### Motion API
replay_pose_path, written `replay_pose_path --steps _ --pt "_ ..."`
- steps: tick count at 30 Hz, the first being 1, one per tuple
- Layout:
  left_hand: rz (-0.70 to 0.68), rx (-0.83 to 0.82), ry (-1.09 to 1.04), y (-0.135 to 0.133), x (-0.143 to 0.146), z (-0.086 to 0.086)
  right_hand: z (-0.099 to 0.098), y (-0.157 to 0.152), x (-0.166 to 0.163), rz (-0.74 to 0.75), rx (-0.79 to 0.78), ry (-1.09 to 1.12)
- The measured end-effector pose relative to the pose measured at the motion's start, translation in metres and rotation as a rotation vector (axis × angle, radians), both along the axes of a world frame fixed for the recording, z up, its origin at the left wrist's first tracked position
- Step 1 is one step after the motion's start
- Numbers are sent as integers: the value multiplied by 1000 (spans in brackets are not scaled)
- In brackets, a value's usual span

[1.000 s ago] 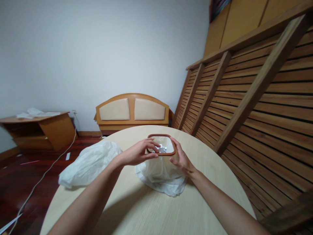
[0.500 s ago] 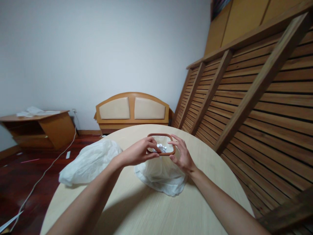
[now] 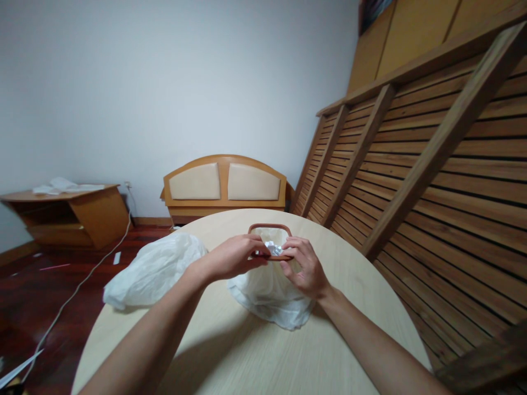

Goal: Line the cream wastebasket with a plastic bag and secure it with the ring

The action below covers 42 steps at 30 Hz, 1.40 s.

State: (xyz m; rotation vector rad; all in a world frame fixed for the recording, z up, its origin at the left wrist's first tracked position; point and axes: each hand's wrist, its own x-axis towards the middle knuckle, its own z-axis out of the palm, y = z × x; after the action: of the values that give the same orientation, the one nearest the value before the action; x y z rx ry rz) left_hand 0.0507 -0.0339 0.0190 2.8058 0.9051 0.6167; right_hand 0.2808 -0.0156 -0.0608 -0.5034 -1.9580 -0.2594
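Observation:
A brown, rounded-rectangular rim (image 3: pixel 269 225) tops what looks like a small bin on the round table. A white plastic bag (image 3: pixel 269 296) lines it and hangs down around its outside onto the tabletop. Something crumpled and silvery-white (image 3: pixel 272 248) shows within the opening. My left hand (image 3: pixel 239 255) is closed over the rim's near left corner, fingers inside and thumb outside. At the near right part, my right hand (image 3: pixel 304 266) pinches the rim, its fingers over the edge and its thumb below. Whether the fingers also grip the bag is hidden.
Another white plastic bag (image 3: pixel 154 269) lies bunched on the left of the pale table (image 3: pixel 230 362). Beyond stand a headboard (image 3: pixel 224 206) and a low wooden cabinet (image 3: pixel 102 219). A slatted wooden frame (image 3: pixel 411 181) leans at the right. A cable (image 3: pixel 78 288) crosses the floor.
My right hand has slid from the rim's right side toward its near edge, and its fingers have closed in. My left fingers have shifted slightly on the rim.

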Motion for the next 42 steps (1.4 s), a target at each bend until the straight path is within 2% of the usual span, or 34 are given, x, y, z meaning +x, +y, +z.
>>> replay_pose_path --steps 9,28,37,42 --pt "7 18 35 0 -2 1 -2 4 1 -5 25 -15" --pt "4 57 6 2 -1 -2 2 2 -2 -4 -97 29" --pt "10 101 -14 3 -1 0 3 1 -3 14 -113 43" --pt "-9 72 -50 4 -2 -1 5 -1 -2 41 -119 56"
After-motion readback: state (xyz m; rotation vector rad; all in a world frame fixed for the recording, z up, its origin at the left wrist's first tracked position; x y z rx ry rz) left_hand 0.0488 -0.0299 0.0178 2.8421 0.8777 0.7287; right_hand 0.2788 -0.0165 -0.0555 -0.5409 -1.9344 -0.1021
